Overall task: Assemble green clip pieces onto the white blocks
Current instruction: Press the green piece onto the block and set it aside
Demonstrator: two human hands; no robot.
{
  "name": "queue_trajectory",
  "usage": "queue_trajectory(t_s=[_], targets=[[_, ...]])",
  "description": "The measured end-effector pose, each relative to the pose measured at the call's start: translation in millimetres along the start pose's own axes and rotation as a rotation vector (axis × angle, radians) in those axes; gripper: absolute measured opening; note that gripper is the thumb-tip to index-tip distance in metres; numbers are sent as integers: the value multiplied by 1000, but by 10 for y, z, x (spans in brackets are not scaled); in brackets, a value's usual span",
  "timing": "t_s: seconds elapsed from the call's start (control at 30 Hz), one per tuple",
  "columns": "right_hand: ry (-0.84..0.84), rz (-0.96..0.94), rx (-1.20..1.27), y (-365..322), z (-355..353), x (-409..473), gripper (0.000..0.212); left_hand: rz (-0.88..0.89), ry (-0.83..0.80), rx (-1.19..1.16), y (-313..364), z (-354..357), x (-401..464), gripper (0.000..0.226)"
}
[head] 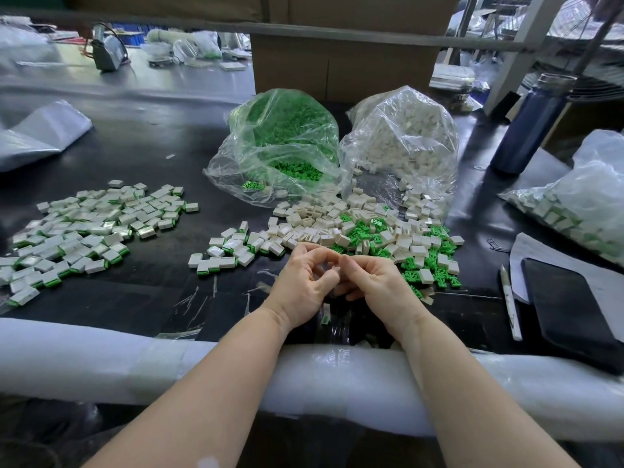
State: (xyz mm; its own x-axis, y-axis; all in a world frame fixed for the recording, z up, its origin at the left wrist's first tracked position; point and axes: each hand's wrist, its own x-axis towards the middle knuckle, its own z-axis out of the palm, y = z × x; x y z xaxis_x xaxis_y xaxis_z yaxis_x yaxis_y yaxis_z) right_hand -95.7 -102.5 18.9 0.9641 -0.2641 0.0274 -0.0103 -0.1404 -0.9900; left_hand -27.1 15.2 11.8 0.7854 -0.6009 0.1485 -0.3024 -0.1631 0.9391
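Head view: the left hand (pixel 304 278) and right hand (pixel 374 282) meet fingertip to fingertip just above the near edge of the tabletop (pixel 141 298). Both grips are narrow, with fingers curled inward, but whatever part lies between them is hidden by the fingers, so its held state, heading and long axis cannot be told. A single white piece with a green edge (pixel 326 315) lies on the tabletop under the left wrist, apart from the fingertips. Directly beyond the hands lies the loose mixed heap of white blocks (pixel 314 221) and green clip pieces (pixel 363 231), lying at random headings. To the left, well apart, is a spread of assembled blocks (pixel 98 224), flat, with green edges showing. Behind the heap stand two open clear bags, the green-clip bag (pixel 280 136) left and the white-block bag (pixel 405 136) right. At far right lie a pen (pixel 511 305) and a dark phone (pixel 570 305).
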Motion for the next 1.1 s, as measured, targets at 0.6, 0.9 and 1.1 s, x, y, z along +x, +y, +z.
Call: queue_trajectory(t_s=[0.6,0.9,1.1], targets=[[30,-9,103,14,-15,-1,14,26,-66,52,32,-3,-29,19],[69,-3,87,9,-22,-2,15,34,-105,102,29,-3,-37,28],[83,7,104,30,-26,5,17,31,-125,150,32,-10,-48,27]])
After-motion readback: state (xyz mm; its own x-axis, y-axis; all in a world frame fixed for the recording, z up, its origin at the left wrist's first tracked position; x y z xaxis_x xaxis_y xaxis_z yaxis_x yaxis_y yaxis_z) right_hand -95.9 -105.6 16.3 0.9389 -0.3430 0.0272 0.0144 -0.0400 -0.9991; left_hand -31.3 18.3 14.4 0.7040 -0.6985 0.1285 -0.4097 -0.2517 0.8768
